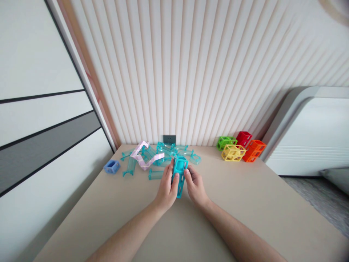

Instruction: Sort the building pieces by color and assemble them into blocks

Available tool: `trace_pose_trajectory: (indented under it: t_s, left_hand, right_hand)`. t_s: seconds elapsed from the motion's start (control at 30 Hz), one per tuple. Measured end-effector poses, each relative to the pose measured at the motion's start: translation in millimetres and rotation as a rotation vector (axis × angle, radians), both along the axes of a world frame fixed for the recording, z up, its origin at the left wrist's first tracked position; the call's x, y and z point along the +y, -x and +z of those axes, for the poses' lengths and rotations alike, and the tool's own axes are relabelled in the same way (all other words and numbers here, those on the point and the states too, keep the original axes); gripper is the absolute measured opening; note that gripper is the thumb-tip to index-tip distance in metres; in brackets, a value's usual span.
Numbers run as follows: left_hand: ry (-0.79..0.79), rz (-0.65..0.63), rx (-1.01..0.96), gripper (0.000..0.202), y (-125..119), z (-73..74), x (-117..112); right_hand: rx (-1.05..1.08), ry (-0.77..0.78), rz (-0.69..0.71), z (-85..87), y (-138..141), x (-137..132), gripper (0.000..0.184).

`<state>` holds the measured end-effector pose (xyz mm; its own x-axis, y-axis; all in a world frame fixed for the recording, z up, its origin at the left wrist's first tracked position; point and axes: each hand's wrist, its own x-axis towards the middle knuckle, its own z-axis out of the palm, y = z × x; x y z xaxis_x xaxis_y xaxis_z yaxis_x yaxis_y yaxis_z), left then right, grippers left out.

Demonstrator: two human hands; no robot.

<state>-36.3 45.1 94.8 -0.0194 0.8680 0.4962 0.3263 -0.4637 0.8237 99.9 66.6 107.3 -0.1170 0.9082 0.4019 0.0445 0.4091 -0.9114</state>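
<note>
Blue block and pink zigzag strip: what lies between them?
Clear teal pieces lie between the blue block and pink zigzag strip, in the head view.

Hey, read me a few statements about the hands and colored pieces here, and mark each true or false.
1. The left hand and right hand hold a turquoise block. True.
2. A bent lilac piece lies among clear teal pieces. True.
3. The lilac piece is right of the right hand. False: it is to its left.
4. The yellow frame is nearer than the green frame. True.
5. The right hand holds the yellow frame. False: it is on the table.
</note>
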Motion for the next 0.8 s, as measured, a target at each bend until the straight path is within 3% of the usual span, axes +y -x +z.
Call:
trace_pose_trajectory:
  t_s: [0.13,0.27,0.8]
  left_hand:
    - [-0.037,0.040,-0.028,0.057,1,6.4,-3]
    - [-0.055,0.065,-0.053,0.046,3,13.6,-5]
    - [-0.149,0.112,0.051,0.052,10,19.2,-9]
  right_hand:
    - [0.020,-0.021,0.043,-1.3,0,-5,0.044]
    - [0.015,-0.024,0.066,-4.5,0,-8,0.044]
    - [0.049,0.015,0.149,-4.0,-4,-11,0.050]
